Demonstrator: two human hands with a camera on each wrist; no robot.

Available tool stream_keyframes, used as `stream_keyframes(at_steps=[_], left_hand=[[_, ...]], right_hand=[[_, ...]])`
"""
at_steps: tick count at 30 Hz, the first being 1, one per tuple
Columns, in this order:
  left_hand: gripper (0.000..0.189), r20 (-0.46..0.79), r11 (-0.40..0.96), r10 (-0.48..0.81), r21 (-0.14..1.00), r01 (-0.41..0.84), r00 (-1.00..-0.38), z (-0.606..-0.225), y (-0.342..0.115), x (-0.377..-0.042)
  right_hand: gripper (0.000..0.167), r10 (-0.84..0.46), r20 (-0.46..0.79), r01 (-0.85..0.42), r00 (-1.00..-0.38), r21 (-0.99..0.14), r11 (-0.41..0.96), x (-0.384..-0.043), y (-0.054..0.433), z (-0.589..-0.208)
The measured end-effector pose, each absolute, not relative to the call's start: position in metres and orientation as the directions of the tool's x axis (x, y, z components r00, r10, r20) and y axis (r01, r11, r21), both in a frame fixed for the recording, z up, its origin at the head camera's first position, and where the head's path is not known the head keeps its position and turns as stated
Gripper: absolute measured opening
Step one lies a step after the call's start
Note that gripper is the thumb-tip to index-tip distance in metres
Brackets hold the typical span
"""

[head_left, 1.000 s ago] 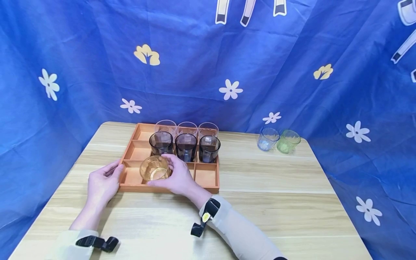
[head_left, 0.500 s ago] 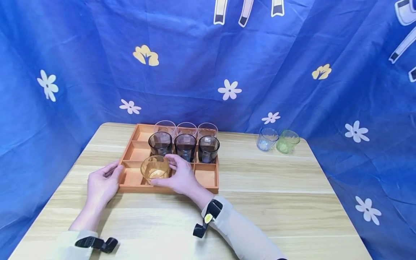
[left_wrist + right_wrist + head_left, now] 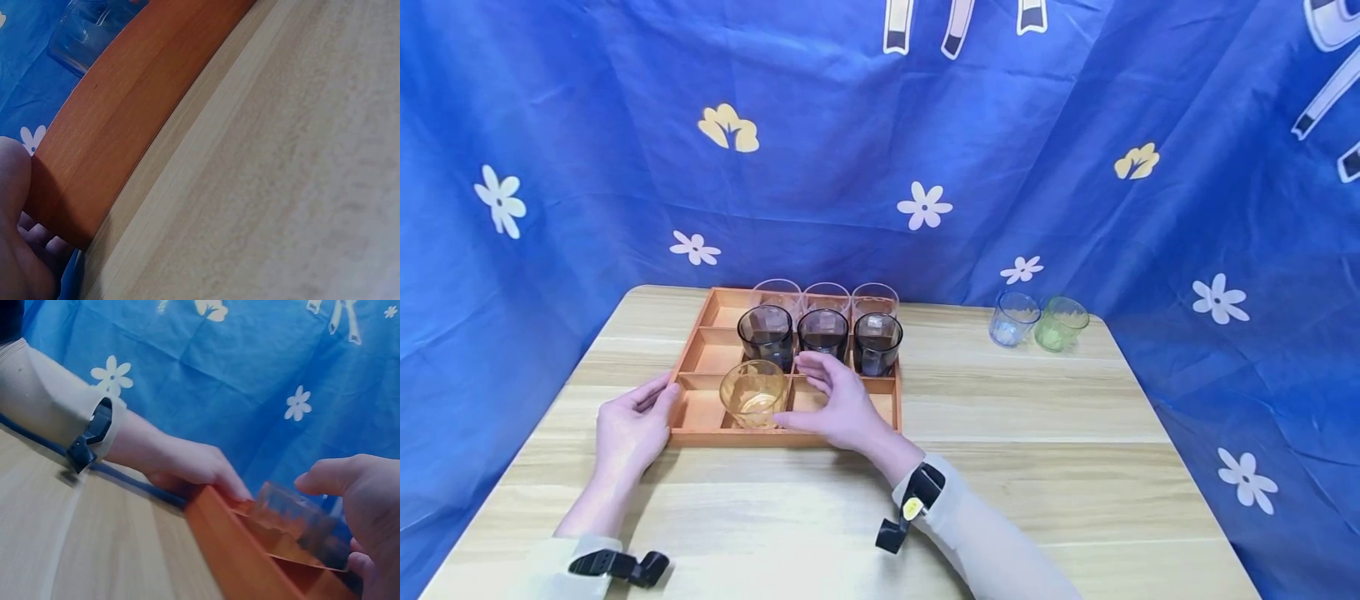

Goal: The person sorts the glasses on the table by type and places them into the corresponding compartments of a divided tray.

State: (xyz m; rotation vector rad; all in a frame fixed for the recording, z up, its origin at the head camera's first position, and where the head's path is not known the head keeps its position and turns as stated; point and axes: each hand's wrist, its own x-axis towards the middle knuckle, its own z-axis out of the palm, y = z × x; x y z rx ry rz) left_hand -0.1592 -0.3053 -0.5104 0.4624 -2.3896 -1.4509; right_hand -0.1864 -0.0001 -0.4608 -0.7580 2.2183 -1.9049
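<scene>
An amber glass (image 3: pixel 754 396) stands upright in the front row of a wooden compartment tray (image 3: pixel 786 439), second compartment from the left. My right hand (image 3: pixel 842 408) is just right of the glass, thumb and fingers spread apart, holding nothing; the thumb tip is very near the glass. In the right wrist view the right thumb (image 3: pixel 331 476) is raised beside the glass. My left hand (image 3: pixel 632 425) holds the tray's left wall near its front corner. The left wrist view shows that hand's thumb (image 3: pixel 14 175) at the tray's corner, its fingers partly hidden.
Three dark glasses (image 3: pixel 824 332) fill part of the middle row, with three clear glasses (image 3: pixel 777 293) behind them. A blue glass (image 3: pixel 1013 321) and a green glass (image 3: pixel 1060 325) stand at the table's back right. A blue curtain (image 3: pixel 820 167) hangs behind.
My right hand has let go of the amber glass and moved to the right, while the glass stays in its compartment. The left hand keeps its place at the tray.
</scene>
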Motion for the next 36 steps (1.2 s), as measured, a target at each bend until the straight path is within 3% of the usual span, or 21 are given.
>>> stream_keyframes(at_steps=[7, 17, 36], left_hand=[[0.042, 0.093, 0.437, -0.434, 0.891, -0.119, -0.896, -0.512, -0.307, -0.158], [0.041, 0.100, 0.436, -0.436, 0.893, -0.113, -0.894, -0.516, -0.309, -0.160], [0.041, 0.108, 0.462, -0.427, 0.880, -0.114, -0.898, -0.512, -0.305, -0.160]], right_hand=[[0.086, -0.461, 0.279, -0.319, -0.842, -0.948, 0.008, -0.185, 0.031, -0.443], [0.089, -0.452, 0.318, -0.369, -0.833, -0.929, 0.026, -0.187, 0.085, -0.415], [0.082, -0.231, 0.422, -0.449, -0.877, -0.890, 0.079, -0.202, 0.192, -0.402]])
